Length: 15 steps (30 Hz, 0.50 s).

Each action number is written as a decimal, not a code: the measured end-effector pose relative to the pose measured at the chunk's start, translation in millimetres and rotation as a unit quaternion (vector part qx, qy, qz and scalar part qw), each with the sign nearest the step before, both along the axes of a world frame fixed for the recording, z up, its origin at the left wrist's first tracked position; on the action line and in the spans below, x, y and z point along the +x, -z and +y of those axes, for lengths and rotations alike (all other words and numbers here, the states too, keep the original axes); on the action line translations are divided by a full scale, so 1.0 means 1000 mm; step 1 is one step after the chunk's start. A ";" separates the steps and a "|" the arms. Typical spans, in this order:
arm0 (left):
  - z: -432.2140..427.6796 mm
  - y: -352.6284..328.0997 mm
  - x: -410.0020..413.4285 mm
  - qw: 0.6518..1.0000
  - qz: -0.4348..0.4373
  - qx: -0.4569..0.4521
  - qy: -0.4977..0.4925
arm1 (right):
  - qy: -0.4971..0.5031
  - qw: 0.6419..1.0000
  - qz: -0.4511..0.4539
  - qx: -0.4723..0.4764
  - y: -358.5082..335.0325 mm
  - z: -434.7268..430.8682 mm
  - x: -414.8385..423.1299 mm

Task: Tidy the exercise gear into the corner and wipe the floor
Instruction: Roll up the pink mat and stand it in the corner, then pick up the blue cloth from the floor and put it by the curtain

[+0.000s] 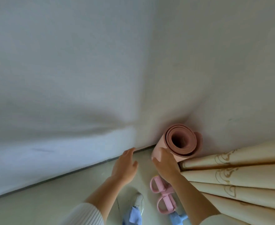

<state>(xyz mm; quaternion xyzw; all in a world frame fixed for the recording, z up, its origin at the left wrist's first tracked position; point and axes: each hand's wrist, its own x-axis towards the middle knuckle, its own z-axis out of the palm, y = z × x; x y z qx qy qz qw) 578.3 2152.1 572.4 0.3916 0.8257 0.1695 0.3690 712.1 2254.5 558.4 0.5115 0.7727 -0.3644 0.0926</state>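
A rolled pink exercise mat stands upright in the corner where the two white walls meet. My right hand rests against the mat's near side with straight fingers. My left hand hovers open to the left of the mat, fingertips near the wall's base, holding nothing. A pink pedal resistance band lies on the floor below my right forearm, with a light blue piece at its near end.
Cream curtains with gold patterns hang in folds to the right, next to the mat. White walls close off the left and far sides. My foot in a white shoe and blue trouser hem stands on the pale floor.
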 end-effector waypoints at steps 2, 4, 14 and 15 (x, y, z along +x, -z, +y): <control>-0.041 -0.007 -0.014 0.999 0.017 0.002 -0.031 | -0.034 0.999 0.000 0.000 -0.004 -0.030 -0.019; -0.083 -0.011 -0.028 0.997 0.034 -0.002 -0.066 | -0.075 0.997 0.006 -0.001 -0.008 -0.063 -0.040; -0.349 -0.061 -0.052 0.956 0.119 0.026 -0.265 | -0.300 0.952 0.060 0.032 -0.063 -0.299 -0.123; -0.382 -0.067 -0.048 0.948 0.130 0.026 -0.291 | -0.323 0.944 0.066 0.033 -0.070 -0.329 -0.128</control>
